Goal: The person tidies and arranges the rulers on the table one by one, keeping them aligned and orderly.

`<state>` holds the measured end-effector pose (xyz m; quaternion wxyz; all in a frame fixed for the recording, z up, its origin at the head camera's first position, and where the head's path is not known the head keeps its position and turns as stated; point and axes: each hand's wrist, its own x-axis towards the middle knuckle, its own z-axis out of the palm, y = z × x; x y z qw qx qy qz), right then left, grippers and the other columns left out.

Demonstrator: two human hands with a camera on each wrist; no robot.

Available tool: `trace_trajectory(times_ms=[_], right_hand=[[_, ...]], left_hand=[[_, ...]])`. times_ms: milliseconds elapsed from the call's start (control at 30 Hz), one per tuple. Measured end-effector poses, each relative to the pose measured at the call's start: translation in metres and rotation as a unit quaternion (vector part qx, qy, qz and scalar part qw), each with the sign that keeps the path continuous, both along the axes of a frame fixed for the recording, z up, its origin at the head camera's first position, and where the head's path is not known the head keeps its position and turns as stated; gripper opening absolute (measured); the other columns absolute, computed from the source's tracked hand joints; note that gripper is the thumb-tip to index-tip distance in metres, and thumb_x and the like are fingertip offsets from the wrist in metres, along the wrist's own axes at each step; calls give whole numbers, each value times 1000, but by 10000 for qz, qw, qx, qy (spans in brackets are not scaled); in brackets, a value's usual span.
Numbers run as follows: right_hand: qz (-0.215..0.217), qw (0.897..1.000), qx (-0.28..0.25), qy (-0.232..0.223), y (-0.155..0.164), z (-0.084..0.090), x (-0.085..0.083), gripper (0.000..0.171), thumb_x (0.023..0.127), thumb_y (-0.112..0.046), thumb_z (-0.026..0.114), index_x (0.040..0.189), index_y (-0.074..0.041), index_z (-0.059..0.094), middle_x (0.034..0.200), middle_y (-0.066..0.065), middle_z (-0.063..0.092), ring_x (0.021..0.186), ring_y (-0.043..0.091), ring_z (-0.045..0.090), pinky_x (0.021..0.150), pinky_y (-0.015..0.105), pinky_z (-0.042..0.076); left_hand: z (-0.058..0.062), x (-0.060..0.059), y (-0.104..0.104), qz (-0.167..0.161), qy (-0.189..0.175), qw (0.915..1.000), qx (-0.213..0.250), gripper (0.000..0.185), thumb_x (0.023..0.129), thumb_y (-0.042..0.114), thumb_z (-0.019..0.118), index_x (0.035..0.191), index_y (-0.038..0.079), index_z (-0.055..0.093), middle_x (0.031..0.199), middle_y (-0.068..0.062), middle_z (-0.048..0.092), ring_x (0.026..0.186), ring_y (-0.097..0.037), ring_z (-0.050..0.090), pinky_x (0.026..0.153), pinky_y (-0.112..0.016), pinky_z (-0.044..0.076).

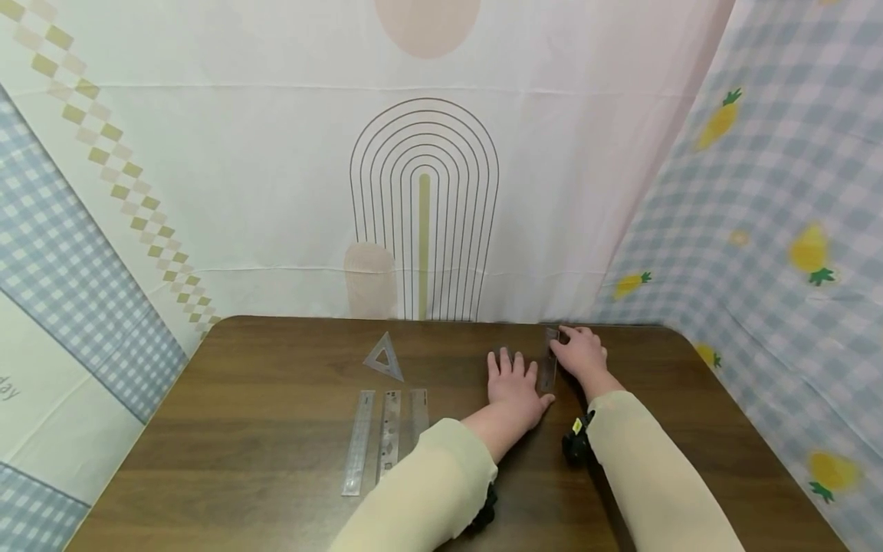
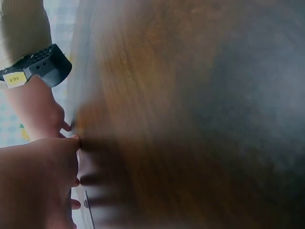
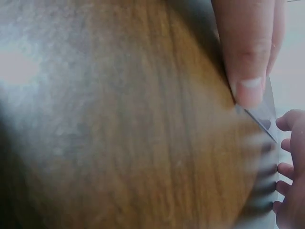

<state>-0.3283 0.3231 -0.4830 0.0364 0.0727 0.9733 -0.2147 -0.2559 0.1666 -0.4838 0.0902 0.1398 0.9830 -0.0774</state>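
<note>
Ruler (image 1: 549,360), the clear one, is lying on the brown table (image 1: 276,429) near its far edge, running front to back between your two hands. Your right hand (image 1: 582,354) is pinching its far end with curled fingers, and the right wrist view is showing a fingertip (image 3: 249,90) pressing on its edge. Your left hand (image 1: 513,383) is lying flat beside it, fingers straight and spread, the thumb side touching the near end. Well to the left, three more rulers (image 1: 388,437) are lying side by side, a clear set square (image 1: 384,358) just beyond them
</note>
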Motion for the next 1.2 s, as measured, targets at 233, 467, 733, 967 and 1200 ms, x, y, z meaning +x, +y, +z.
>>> trace_trajectory(times_ms=[233,467,733,967,1200], right_hand=[[16,9999,132,-89,1,-2,-4,63,102,-41,46,152,-5,38,151,32,25,136,55,23,106,71,19],[113,9992,304,-226,2,-1,-6,65,101,-44,45,152,-5,38,151,32,25,136,55,23,106,71,20],[232,9982,441,-344,2,2,-6,65,102,-44,43,153,-6,35,152,31,23,137,54,22,106,71,20],[235,9977,491,-397,0,7,-3,63,102,-44,44,153,-6,37,152,31,24,137,54,23,106,71,21],[249,9975,524,-414,0,8,-2,63,102,-44,44,153,-6,36,152,31,24,137,53,22,106,71,20]], left_hand=[[0,-2,3,22,-34,10000,60,73,92,78,23,157,44,16,165,7,14,152,-28,4,119,-53,3],[-1,-4,6,39,-120,9999,64,72,93,77,23,157,45,15,165,8,14,152,-28,3,119,-54,1],[3,-3,5,-2,-132,9999,7,70,94,76,23,157,45,15,165,8,14,152,-28,3,120,-53,3],[2,-3,5,-42,-99,9999,47,67,95,74,22,156,47,14,166,8,13,152,-28,3,120,-52,1],[0,-2,6,-94,-38,9999,-26,66,95,74,22,155,48,14,166,10,12,152,-27,2,120,-53,1]])
